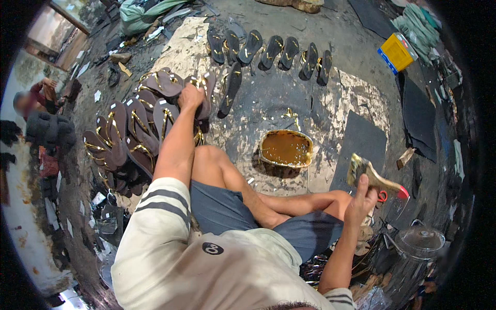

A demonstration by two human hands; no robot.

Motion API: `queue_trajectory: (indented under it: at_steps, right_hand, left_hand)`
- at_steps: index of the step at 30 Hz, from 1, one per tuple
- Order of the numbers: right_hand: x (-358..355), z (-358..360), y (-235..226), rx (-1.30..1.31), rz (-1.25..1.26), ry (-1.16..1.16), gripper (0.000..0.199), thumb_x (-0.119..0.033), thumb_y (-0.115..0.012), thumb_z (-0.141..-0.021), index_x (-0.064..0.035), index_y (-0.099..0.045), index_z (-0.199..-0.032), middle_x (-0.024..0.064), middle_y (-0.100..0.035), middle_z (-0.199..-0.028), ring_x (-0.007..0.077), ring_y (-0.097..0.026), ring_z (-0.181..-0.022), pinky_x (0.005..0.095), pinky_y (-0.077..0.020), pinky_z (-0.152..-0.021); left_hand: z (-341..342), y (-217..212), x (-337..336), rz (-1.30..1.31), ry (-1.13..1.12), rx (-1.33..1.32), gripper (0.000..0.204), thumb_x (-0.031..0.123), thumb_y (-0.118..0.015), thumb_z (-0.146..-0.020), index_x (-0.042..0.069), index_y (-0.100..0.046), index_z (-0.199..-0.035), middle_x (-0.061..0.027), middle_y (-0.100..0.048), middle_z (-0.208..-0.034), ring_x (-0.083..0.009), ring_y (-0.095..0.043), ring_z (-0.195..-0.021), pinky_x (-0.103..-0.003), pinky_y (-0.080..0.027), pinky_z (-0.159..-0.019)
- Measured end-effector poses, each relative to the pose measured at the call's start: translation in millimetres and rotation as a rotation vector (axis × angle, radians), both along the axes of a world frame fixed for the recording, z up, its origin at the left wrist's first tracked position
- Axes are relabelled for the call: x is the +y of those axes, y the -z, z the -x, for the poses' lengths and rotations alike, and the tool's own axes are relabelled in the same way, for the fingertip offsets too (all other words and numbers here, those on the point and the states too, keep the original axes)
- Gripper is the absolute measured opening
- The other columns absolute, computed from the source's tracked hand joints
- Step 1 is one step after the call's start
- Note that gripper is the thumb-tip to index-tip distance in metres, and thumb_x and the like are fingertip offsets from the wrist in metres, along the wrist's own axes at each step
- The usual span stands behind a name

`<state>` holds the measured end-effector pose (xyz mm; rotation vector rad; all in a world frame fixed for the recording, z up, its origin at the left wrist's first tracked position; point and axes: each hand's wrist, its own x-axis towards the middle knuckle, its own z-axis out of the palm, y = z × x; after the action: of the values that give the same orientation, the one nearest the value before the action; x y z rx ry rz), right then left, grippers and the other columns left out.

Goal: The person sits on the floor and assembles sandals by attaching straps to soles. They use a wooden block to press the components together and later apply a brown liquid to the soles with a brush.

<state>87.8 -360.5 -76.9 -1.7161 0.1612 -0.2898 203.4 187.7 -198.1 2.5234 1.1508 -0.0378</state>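
My left hand (191,97) reaches out to the far side of a pile of brown flip-flops (137,121) with gold straps. Its fingers close on one brown flip-flop (207,92) at the pile's edge; the fingertips are partly hidden. My right hand (361,200) is raised by my right knee and grips a brush (380,181) with a crusted, pale wide end and a red tip. Between the hands, on the floor, stands an open tub (286,149) of brown liquid with a smeared rim. The brush is held apart from the tub, to its right.
Several dark flip-flops (272,51) stand in a row at the back, with one dark flip-flop (231,90) nearer. Black sheets (361,147) lie on the right, near red-handled scissors (383,196). A yellow-and-blue container (398,53) sits far right. Another person (39,98) is at far left.
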Motion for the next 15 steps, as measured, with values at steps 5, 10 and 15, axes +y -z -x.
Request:
queue_trajectory:
  at_steps: [5, 10, 15]
  right_hand:
    - [54, -39, 42, 0.151, 0.051, -0.268, 0.034, -0.023, -0.066, -0.096, 0.0035, -0.066, -0.117, 0.0086, -0.069, -0.111, 0.0153, -0.060, -0.103, 0.0296, -0.0454, -0.095]
    - [89, -66, 104, 0.050, 0.460, -0.560, 0.022, -0.022, -0.071, -0.089, -0.0059, -0.072, -0.104, 0.0158, -0.072, -0.098, 0.0299, -0.069, -0.091, 0.0381, -0.0515, -0.082]
    - [99, -75, 156, -0.109, 0.930, -0.632, 0.016, -0.024, -0.074, -0.086, -0.0113, -0.074, -0.097, 0.0113, -0.071, -0.093, 0.0302, -0.068, -0.087, 0.0427, -0.0512, -0.075]
  left_hand:
    - [72, -32, 28, -0.155, 0.213, -0.618, 0.036, 0.022, -0.050, -0.093, 0.007, -0.053, -0.126, -0.0244, -0.069, -0.101, -0.0428, -0.067, -0.093, -0.051, -0.051, -0.083]
    - [202, -143, -28, 0.042, 0.267, -0.699, 0.031, 0.005, -0.046, -0.102, 0.005, -0.033, -0.130, -0.0140, -0.066, -0.106, -0.0199, -0.065, -0.099, -0.033, -0.051, -0.087]
    - [286, -136, -81, 0.103, 0.419, -0.728, 0.013, -0.008, -0.046, -0.090, 0.001, -0.055, -0.091, -0.0116, -0.059, -0.098, -0.0229, -0.059, -0.094, -0.033, -0.046, -0.089]
